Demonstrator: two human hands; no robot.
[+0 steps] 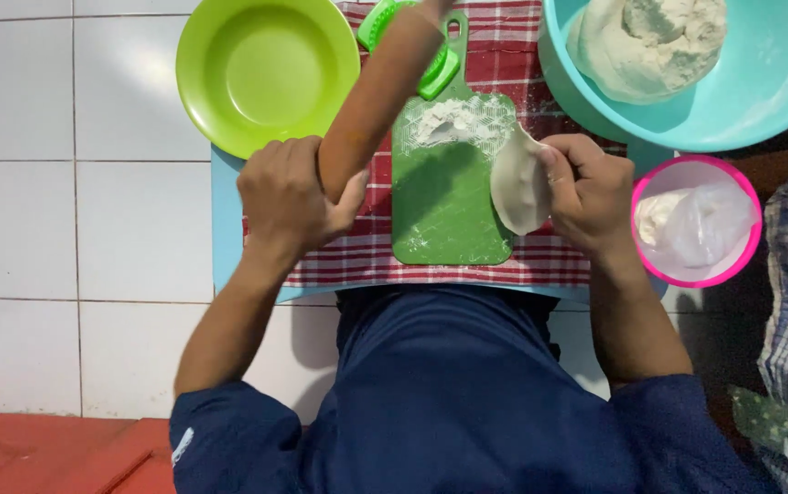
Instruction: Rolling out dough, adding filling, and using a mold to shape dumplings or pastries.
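My left hand (289, 194) grips the near end of a wooden rolling pin (377, 91), which slants up and away over the red checked cloth (540, 256). My right hand (591, 187) pinches a thin, flat piece of pale dough (518, 183) and holds it on edge at the right side of a green cutting board (440, 210). A small heap of flour (453, 119) lies on the far part of the board. A green plastic dumpling press (438, 69) lies behind the rolling pin at the board's handle.
An empty lime-green bowl (266, 69) stands at the far left. A light blue basin (769, 82) at the far right holds a big lump of dough (646, 41). A pink bowl (650, 247) with a plastic bag of white filling sits right of my hand. White floor tiles lie to the left.
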